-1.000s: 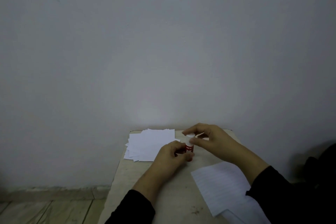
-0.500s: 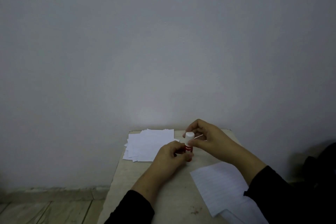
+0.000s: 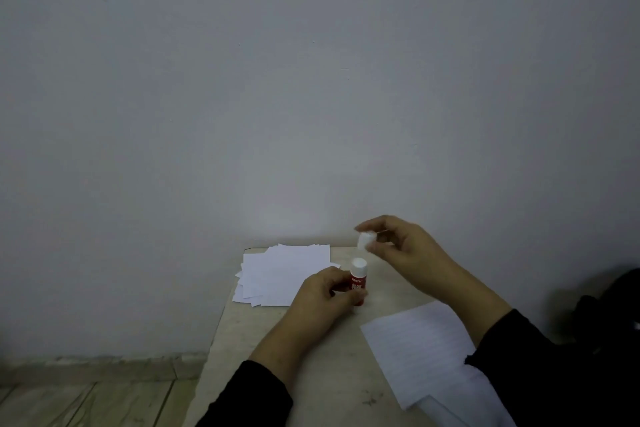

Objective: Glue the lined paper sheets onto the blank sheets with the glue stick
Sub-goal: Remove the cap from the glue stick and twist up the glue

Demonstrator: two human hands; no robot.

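Nearest you, at 5 o'clock, the lined sheet (image 3: 419, 354) is lying on the table (image 3: 311, 374), partly under your right sleeve (image 3: 540, 367). At centre, your left hand (image 3: 323, 298) is gripping the glue stick (image 3: 358, 279) upright. Toward 1 o'clock, your right hand (image 3: 403, 246) is pinching the white cap (image 3: 365, 239) above it. At 11 o'clock, the blank sheets (image 3: 284, 274) are sitting stacked.

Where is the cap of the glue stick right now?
In the head view, the white cap is pinched in the right hand, lifted just above and right of the glue stick, which the left hand holds upright.
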